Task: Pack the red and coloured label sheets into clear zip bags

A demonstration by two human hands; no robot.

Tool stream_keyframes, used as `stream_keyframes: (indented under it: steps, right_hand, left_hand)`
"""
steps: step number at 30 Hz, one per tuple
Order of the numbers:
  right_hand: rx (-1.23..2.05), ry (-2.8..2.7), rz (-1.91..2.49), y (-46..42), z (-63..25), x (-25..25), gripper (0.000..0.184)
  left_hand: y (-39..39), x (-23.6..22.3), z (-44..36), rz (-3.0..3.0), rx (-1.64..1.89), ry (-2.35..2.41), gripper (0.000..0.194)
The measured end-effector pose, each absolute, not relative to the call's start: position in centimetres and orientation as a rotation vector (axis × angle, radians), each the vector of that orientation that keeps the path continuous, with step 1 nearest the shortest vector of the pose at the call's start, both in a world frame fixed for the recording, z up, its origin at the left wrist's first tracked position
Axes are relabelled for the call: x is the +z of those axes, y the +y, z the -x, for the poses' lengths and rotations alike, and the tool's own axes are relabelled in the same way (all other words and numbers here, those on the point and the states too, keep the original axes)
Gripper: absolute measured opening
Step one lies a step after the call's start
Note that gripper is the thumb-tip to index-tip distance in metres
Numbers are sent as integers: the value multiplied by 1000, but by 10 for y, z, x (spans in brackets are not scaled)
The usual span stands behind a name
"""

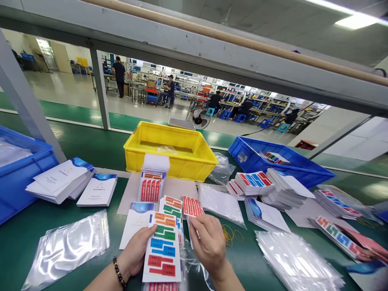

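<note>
My left hand (pixel 136 252) rests on the green table, its fingers pressed against the left edge of a coloured label sheet (pixel 163 250) with orange, green, blue and red labels. My right hand (pixel 208 242) is closed on a sheet of red labels (pixel 192 206), held up just above the table. More label sheets (pixel 170 206) fan out behind the coloured one. A white booklet with a blue corner (pixel 135 223) lies under them. A stack of red label sheets (pixel 150 189) stands further back on a piece of cardboard.
A yellow bin (pixel 169 150) stands at the back centre, with blue bins at the left (pixel 18 178) and right (pixel 285 163). Booklet stacks (pixel 62 180) lie left, label and booklet stacks (pixel 266 188) right. Clear plastic bags (pixel 65 248) (pixel 298 262) lie on both sides. Rubber bands (pixel 232 234) lie near my right hand.
</note>
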State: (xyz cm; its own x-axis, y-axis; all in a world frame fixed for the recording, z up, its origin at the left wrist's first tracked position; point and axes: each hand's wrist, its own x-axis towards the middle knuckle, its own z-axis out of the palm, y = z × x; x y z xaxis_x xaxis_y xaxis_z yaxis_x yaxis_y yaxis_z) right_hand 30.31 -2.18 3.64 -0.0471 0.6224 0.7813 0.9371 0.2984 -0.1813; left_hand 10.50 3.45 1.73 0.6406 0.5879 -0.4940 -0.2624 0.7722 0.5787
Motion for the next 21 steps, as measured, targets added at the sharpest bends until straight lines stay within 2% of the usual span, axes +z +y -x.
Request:
stream_keyframes:
  steps: [2, 8, 11, 15, 21]
  right_hand:
    - [-424, -1741, 1528, -18, -309, 32, 14]
    - [-152, -1752, 2126, 2, -345, 16, 28]
    - [-100, -1856, 2185, 14, -340, 17, 34]
    - [-99, -1936, 2263, 25, -324, 18, 19]
    - [-168, -1927, 2241, 27, -330, 10, 23]
  left_hand:
    - [34, 18, -105, -496, 514, 758, 29]
    - [35, 23, -106, -498, 493, 794, 30]
    - [35, 27, -105, -509, 482, 810, 32]
    - [35, 28, -105, -520, 505, 817, 28]
    - [35, 25, -104, -506, 519, 794, 23]
